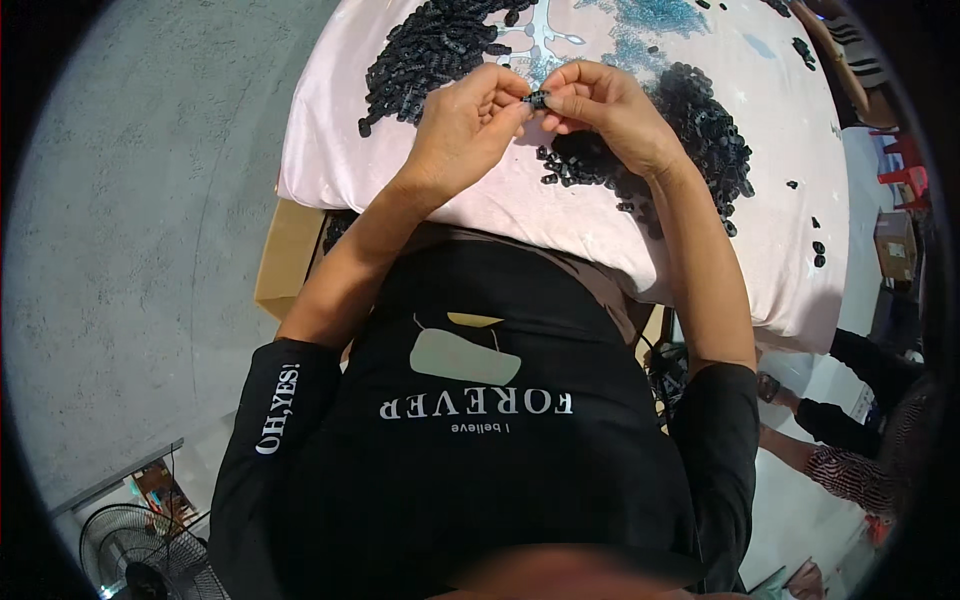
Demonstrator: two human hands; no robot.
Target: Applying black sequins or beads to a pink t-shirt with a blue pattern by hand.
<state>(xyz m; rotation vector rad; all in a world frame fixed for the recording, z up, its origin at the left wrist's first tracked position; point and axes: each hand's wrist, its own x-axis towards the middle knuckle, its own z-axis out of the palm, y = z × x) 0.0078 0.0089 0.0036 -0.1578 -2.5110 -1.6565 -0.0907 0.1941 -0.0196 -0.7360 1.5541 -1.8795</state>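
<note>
Between my two hands, above the table, is a small black plastic piece (537, 99). My left hand (462, 128) pinches its left end between thumb and fingers. The thumb and fingertips of my right hand (615, 112) close on its right end. Fingertips cover much of the piece, so its exact kind does not show. Just beyond my left hand spreads a big heap of black plastic pieces (425, 58). A second heap of small black parts (705, 130) lies by my right hand, some of it under my wrist.
Tiny clear-blue pieces (655, 18) are scattered at the far side of the pink-covered table (480, 215). Loose black parts (819, 254) lie near the right edge. A cardboard box (285, 255) stands below the table's left. Other people sit at right; a fan (140, 550) is lower left.
</note>
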